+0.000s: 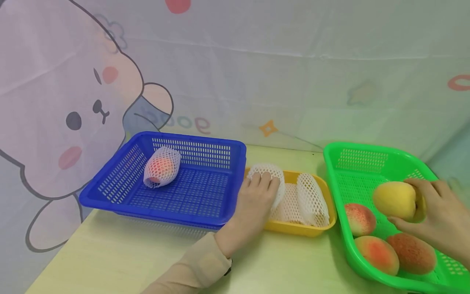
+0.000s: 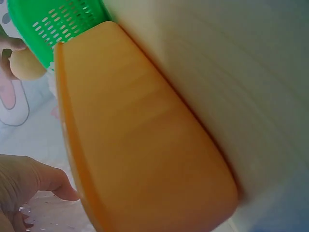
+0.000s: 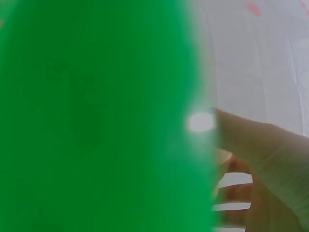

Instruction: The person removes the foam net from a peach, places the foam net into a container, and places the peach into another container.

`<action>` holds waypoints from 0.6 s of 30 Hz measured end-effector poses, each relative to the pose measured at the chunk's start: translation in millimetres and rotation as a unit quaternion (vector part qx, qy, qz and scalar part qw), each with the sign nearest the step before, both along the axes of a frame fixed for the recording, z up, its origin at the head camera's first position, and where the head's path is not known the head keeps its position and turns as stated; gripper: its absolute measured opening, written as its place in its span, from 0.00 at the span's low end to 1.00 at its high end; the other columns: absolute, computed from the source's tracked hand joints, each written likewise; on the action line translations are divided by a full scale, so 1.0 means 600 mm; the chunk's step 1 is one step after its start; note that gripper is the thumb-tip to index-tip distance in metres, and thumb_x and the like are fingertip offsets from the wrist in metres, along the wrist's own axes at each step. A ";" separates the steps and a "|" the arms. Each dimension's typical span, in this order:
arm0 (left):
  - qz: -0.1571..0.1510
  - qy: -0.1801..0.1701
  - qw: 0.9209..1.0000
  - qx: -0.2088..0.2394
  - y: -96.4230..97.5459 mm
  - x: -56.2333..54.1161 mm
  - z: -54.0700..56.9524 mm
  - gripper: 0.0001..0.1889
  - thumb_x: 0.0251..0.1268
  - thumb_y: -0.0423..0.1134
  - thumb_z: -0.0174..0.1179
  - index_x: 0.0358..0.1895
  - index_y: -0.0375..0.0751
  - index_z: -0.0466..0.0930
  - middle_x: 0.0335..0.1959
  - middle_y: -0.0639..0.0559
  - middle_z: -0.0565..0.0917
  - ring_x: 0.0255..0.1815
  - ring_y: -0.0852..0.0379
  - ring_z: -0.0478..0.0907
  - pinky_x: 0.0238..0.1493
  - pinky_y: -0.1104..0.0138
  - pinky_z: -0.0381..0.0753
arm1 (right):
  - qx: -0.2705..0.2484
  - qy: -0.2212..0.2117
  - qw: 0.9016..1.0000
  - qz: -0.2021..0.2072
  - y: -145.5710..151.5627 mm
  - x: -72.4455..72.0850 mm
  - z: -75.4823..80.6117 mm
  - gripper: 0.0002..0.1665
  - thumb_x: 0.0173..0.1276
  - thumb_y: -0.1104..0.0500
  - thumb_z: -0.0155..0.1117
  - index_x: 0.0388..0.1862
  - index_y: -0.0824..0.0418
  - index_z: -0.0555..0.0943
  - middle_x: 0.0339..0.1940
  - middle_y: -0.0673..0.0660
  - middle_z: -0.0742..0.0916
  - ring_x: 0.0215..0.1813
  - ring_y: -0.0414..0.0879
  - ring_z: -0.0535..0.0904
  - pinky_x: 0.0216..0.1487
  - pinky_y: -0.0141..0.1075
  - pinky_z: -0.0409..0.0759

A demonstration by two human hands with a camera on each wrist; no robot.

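My left hand (image 1: 255, 206) grips a white foam net sleeve (image 1: 269, 169) at the left end of the yellow tray (image 1: 301, 230), fingers bent over its top. Other foam net sleeves (image 1: 312, 200) lie in that tray beside it. In the left wrist view, the thumb (image 2: 58, 183) shows just behind the tray's wall. On the right, my right hand (image 1: 440, 216) holds a yellow peach (image 1: 393, 200) between thumb and fingers, over the green basket (image 1: 332, 179). Below it in the basket lie reddish peaches (image 1: 378, 255). The basket's blurred wall covers most of the right wrist view.
A blue basket (image 1: 161, 216) stands at the left with one net-wrapped peach (image 1: 161, 167) in it. The yellow tray sits between the two baskets, close to both. Behind the table (image 1: 293, 265) hangs a printed cloth (image 1: 257, 81).
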State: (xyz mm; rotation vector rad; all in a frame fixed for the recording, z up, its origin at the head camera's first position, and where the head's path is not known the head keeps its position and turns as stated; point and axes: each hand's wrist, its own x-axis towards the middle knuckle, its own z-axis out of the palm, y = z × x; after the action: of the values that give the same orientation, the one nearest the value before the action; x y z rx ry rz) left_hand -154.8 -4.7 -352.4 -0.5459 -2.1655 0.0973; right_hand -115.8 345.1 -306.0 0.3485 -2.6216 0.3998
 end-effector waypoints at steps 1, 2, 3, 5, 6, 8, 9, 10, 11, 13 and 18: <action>0.008 -0.002 1.000 -0.004 0.001 -0.001 -0.002 0.05 0.61 0.32 0.58 0.37 0.48 0.76 0.31 0.55 0.77 0.34 0.57 0.76 0.33 0.69 0.74 | 0.003 -0.012 1.000 -0.004 0.003 -0.001 -0.002 0.52 0.32 0.56 0.83 0.57 0.69 0.69 0.42 0.74 0.73 0.35 0.61 0.70 0.25 0.34 0.62; 0.014 -0.002 1.000 -0.007 0.002 -0.001 -0.003 0.05 0.61 0.32 0.59 0.37 0.48 0.76 0.32 0.55 0.78 0.35 0.57 0.76 0.34 0.69 0.74 | 0.003 -0.026 1.000 -0.006 0.007 -0.002 -0.004 0.51 0.33 0.55 0.83 0.57 0.70 0.68 0.41 0.74 0.73 0.35 0.61 0.69 0.25 0.34 0.62; 0.019 -0.002 1.000 -0.009 0.003 -0.002 -0.004 0.06 0.60 0.33 0.59 0.37 0.48 0.76 0.33 0.55 0.78 0.36 0.57 0.76 0.34 0.69 0.74 | 0.005 -0.038 0.999 -0.010 0.010 -0.002 -0.007 0.51 0.34 0.53 0.83 0.57 0.70 0.68 0.42 0.74 0.73 0.36 0.61 0.69 0.25 0.34 0.62; 0.030 -0.001 0.999 -0.013 0.005 -0.005 -0.009 0.06 0.60 0.33 0.59 0.37 0.48 0.75 0.33 0.55 0.78 0.37 0.57 0.76 0.35 0.68 0.74 | 0.016 -0.054 0.998 -0.013 0.016 -0.005 -0.011 0.51 0.35 0.52 0.83 0.56 0.71 0.68 0.40 0.74 0.73 0.35 0.60 0.70 0.25 0.34 0.63; 0.035 -0.001 0.999 -0.016 0.006 -0.006 -0.011 0.06 0.60 0.33 0.59 0.37 0.48 0.75 0.33 0.55 0.78 0.37 0.56 0.76 0.35 0.68 0.74 | 0.018 -0.064 0.998 -0.015 0.019 -0.006 -0.013 0.51 0.36 0.51 0.83 0.56 0.72 0.68 0.40 0.74 0.73 0.35 0.60 0.70 0.25 0.33 0.63; 0.049 -0.003 0.998 -0.025 0.008 -0.008 -0.015 0.05 0.61 0.34 0.59 0.38 0.49 0.74 0.33 0.55 0.77 0.37 0.57 0.76 0.35 0.68 0.74 | 0.019 -0.082 0.996 -0.020 0.025 -0.008 -0.017 0.51 0.38 0.50 0.82 0.56 0.73 0.67 0.40 0.75 0.73 0.34 0.60 0.70 0.24 0.33 0.63; 0.056 -0.005 0.998 -0.029 0.009 -0.009 -0.017 0.05 0.61 0.35 0.59 0.38 0.49 0.74 0.33 0.56 0.77 0.37 0.57 0.76 0.35 0.68 0.74 | 0.020 -0.088 0.996 -0.022 0.027 -0.009 -0.020 0.51 0.38 0.50 0.82 0.56 0.73 0.67 0.40 0.75 0.73 0.34 0.60 0.70 0.24 0.33 0.63; 0.063 -0.007 0.997 -0.034 0.010 -0.010 -0.019 0.06 0.61 0.36 0.59 0.39 0.49 0.74 0.34 0.56 0.77 0.37 0.57 0.76 0.35 0.68 0.74 | 0.021 -0.096 0.995 -0.023 0.031 -0.010 -0.022 0.51 0.39 0.50 0.82 0.56 0.73 0.66 0.40 0.75 0.73 0.35 0.60 0.70 0.24 0.33 0.63; 0.072 -0.009 0.997 -0.038 0.011 -0.010 -0.020 0.05 0.62 0.36 0.58 0.39 0.49 0.73 0.33 0.56 0.77 0.37 0.57 0.76 0.35 0.68 0.73 | 0.019 -0.106 0.994 -0.025 0.034 -0.011 -0.024 0.51 0.40 0.49 0.82 0.56 0.74 0.66 0.41 0.76 0.73 0.35 0.60 0.70 0.25 0.33 0.63; 0.089 -0.012 0.995 -0.043 0.013 -0.011 -0.022 0.06 0.63 0.38 0.58 0.40 0.50 0.73 0.34 0.56 0.77 0.37 0.58 0.76 0.34 0.68 0.73 | 0.018 -0.122 0.992 -0.027 0.040 -0.013 -0.029 0.52 0.41 0.48 0.81 0.57 0.75 0.65 0.42 0.77 0.72 0.36 0.61 0.70 0.25 0.33 0.64; 0.134 -0.026 0.989 -0.049 0.016 -0.014 -0.023 0.04 0.65 0.40 0.56 0.40 0.49 0.71 0.34 0.56 0.76 0.37 0.59 0.75 0.34 0.69 0.72 | 0.018 -0.148 0.988 -0.035 0.055 -0.018 -0.035 0.56 0.44 0.46 0.80 0.59 0.79 0.63 0.45 0.80 0.70 0.38 0.65 0.69 0.23 0.42 0.70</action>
State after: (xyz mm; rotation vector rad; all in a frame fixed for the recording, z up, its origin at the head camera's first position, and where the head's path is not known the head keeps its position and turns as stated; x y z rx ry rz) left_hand -163.0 4.8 -366.2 -0.3129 -2.2842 0.3412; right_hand -126.3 378.1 -327.0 0.2217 -2.9239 0.4066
